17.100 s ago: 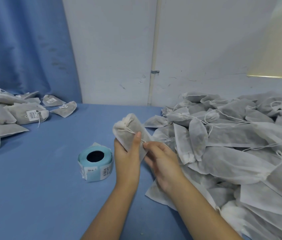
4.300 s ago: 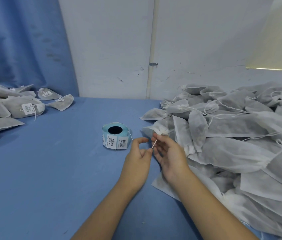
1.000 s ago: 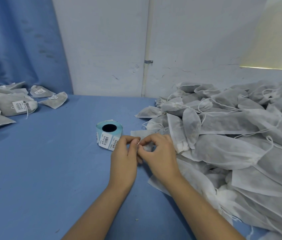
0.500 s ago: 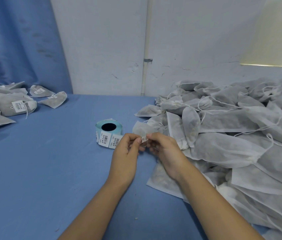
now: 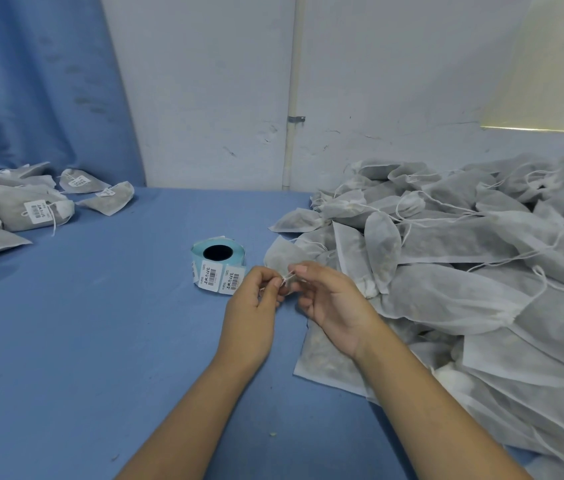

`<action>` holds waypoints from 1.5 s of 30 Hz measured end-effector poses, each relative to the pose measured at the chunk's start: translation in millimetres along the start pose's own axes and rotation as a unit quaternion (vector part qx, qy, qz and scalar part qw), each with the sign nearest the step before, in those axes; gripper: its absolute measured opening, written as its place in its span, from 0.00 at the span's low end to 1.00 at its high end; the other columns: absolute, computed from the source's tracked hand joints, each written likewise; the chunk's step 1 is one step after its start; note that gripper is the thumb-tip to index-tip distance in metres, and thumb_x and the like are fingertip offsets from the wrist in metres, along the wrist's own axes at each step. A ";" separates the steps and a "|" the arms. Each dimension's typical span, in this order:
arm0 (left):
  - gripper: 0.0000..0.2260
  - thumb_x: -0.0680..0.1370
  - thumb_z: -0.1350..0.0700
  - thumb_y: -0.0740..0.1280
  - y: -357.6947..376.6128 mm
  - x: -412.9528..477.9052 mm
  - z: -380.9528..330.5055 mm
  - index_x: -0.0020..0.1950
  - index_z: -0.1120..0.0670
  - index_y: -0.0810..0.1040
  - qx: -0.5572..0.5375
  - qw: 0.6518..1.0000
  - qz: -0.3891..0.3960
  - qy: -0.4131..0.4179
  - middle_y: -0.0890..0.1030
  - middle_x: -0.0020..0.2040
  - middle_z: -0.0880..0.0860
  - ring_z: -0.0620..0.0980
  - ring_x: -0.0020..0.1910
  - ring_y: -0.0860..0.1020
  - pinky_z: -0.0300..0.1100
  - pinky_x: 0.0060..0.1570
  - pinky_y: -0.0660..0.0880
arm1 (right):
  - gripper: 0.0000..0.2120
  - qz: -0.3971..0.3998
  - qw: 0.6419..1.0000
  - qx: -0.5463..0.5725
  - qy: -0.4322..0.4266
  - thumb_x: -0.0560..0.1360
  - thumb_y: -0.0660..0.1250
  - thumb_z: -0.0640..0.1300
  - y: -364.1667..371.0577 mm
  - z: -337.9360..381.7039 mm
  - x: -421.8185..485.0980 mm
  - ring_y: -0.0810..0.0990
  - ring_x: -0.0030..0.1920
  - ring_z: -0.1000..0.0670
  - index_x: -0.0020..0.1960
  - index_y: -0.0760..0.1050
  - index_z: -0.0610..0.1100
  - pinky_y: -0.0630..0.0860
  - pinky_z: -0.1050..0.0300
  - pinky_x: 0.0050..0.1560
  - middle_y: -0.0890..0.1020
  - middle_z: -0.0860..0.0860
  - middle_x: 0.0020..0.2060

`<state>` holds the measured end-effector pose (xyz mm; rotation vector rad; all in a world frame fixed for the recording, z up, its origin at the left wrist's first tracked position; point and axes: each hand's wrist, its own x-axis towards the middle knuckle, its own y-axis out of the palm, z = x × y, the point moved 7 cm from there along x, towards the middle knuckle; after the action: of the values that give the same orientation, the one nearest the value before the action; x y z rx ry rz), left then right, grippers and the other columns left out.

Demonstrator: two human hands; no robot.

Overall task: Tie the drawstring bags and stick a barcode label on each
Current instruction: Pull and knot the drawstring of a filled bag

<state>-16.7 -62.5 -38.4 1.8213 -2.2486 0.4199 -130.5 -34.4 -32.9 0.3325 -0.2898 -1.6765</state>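
Observation:
A small white drawstring bag (image 5: pixel 278 256) lies on the blue table just beyond my fingertips. My left hand (image 5: pixel 254 303) and my right hand (image 5: pixel 330 299) meet at its neck, and both pinch the thin white drawstring (image 5: pixel 286 279) between thumb and fingers. Just left of my hands stands the turquoise barcode label roll (image 5: pixel 217 263), with white labels hanging off its front.
A large heap of untied white bags (image 5: pixel 464 258) fills the right side of the blue table (image 5: pixel 83 341). Labelled, tied bags (image 5: pixel 31 209) lie at the far left by a blue curtain (image 5: pixel 31 81). A white wall stands behind.
My hands have drawn slightly apart along the string, still pinching it at the bag's neck. The bag has stayed on the table beside the label roll.

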 end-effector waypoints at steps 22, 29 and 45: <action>0.06 0.81 0.59 0.61 -1.3 -1.2 -11.1 0.48 0.58 0.76 0.076 0.997 0.007 0.005 0.80 0.42 0.50 0.44 0.41 0.76 0.30 0.42 0.70 | 0.04 -0.013 0.999 0.044 0.009 0.72 0.66 0.40 -2.1 -2.8 1.2 0.62 0.21 0.58 0.40 0.74 0.40 0.59 0.66 0.26 0.74 0.49 0.35; 0.19 0.73 0.67 0.64 -0.8 -7.4 -19.8 0.50 0.41 0.76 0.132 0.988 0.030 0.069 0.79 0.48 0.39 0.35 0.44 0.73 0.25 0.41 0.66 | 0.04 0.005 0.997 0.075 0.000 0.67 0.69 0.44 -0.1 -0.2 0.8 0.65 0.23 0.57 0.35 0.77 0.44 0.63 0.67 0.26 0.77 0.50 0.33; 0.12 0.78 0.62 0.63 -9.5 -12.4 -41.6 0.54 0.45 0.72 0.134 0.978 -0.066 0.149 0.76 0.49 0.35 0.36 0.49 0.73 0.24 0.48 0.65 | 0.16 0.184 0.964 0.193 -0.005 0.52 0.83 0.44 23.5 7.0 -12.0 0.74 0.26 0.58 0.33 0.78 0.48 0.70 0.67 0.28 0.80 0.55 0.30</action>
<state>-5.4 -38.3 -2.9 1.8687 -1.9324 0.9400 -110.3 -25.5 -16.9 0.5250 -0.6498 -1.2488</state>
